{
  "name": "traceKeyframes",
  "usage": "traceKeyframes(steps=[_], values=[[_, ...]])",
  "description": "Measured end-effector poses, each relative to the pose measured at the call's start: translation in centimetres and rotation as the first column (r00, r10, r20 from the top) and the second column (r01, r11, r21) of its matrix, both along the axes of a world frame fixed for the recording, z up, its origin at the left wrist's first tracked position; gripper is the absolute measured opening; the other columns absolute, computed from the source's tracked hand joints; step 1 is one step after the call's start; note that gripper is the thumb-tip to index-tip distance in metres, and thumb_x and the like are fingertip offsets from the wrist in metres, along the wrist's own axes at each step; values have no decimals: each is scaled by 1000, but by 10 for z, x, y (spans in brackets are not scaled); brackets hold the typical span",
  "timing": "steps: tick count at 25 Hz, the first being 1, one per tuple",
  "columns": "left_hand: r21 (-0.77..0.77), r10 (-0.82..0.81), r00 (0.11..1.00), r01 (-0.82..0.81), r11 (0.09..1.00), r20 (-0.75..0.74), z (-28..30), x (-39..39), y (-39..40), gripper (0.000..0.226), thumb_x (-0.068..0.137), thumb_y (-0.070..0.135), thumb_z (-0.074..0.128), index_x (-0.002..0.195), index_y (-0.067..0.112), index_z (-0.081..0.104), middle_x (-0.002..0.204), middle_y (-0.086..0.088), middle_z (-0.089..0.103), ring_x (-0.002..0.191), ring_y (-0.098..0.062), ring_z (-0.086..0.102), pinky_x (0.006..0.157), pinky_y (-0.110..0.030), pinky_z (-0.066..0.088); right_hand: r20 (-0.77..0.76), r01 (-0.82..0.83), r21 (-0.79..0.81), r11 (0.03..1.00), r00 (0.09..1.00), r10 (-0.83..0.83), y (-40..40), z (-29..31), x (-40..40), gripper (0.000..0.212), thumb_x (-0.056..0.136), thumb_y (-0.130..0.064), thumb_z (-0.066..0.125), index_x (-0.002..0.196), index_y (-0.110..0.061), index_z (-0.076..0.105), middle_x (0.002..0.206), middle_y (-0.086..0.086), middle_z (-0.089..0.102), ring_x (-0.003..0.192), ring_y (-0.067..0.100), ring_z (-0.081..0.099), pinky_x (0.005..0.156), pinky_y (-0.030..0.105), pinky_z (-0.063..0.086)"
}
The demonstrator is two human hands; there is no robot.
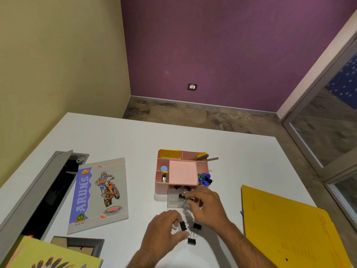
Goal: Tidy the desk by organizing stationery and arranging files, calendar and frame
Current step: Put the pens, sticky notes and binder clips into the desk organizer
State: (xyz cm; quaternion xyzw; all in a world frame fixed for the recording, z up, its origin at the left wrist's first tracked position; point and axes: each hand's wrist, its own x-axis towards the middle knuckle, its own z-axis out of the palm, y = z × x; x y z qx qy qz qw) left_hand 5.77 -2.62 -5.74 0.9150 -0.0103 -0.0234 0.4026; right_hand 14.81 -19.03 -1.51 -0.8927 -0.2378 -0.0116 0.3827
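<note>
Binder clips: three black ones loose on the white desk (222, 151), near edge, just in front of the organiser. One clip (182, 225) is pinched between thumb and fingers of the left hand (166, 229). A second clip (197, 226) lies just beside it, near the right wrist. A third clip (191, 241) sits below the left thumb, untouched.

Right hand (205, 205) reaches over the clear drawer (174, 199) pulled out from the base of the pink organiser (182, 174). Its fingers are curled near a clip at the drawer mouth; whether they grip it I cannot tell. Dark clips already show inside the drawer, so it likely serves as the clip bin, and the hands seem to alternate feeding it.

Organiser compartments hold sticky notes, pencils, a stapler-like item and markers (205, 179), so the small stationery looks mostly sorted.

Farther out: notebook (99, 192) with motorbike cover to the left, yellow file (289, 229) to the right, dark frame (81, 244) at the near left edge, part-covered by a yellow-green book (48, 256). These look not yet arranged.
</note>
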Motion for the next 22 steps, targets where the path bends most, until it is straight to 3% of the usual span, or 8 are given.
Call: traceKeyframes(steps=[3,7,12,17,19,22], values=[[-135,130,991,-125,983,27,5,3,-6,37,65,62,74,82,37,53,75,16,56,72,-8,50,60,-19,40,-173,29,38,999,985,-22,-4,4,-7,17,74,-29,74,91,-29,77,86,-18,72,78,4,66,67,22,56],[-180,191,979,-176,968,69,8,7,-9,37,63,69,67,81,41,51,72,18,56,72,-8,51,60,-17,40,-256,5,47,999,967,7,-7,5,-9,16,72,-23,74,86,-28,78,82,-17,73,78,3,68,68,21,56],[-218,225,973,-211,953,44,13,8,-11,34,69,54,80,86,37,55,71,16,56,70,-7,53,60,-11,39,-255,24,77,997,967,-4,-9,7,-5,16,71,-13,79,82,-25,77,79,-13,73,76,8,68,67,18,54],[-283,316,940,-340,897,-128,6,11,-12,46,67,46,84,96,41,49,79,8,60,71,-9,58,64,-19,48,-126,53,97,994,991,-41,-4,9,-2,16,73,-8,76,77,-23,75,77,-12,70,72,8,66,66,20,56],[-235,236,963,-260,936,-127,-2,5,-10,40,69,49,81,93,41,50,82,10,60,71,-7,56,63,-16,46,-25,54,4,999,998,-53,-3,9,1,13,76,-11,72,80,-23,74,81,-11,71,73,6,65,67,22,57],[-14,-63,991,61,998,-118,-6,-4,-10,39,76,61,65,106,41,51,97,17,56,85,0,51,73,-15,43,138,37,-222,974,990,-6,1,9,4,13,73,-10,75,83,-18,74,85,-7,70,74,10,66,68,23,58]])
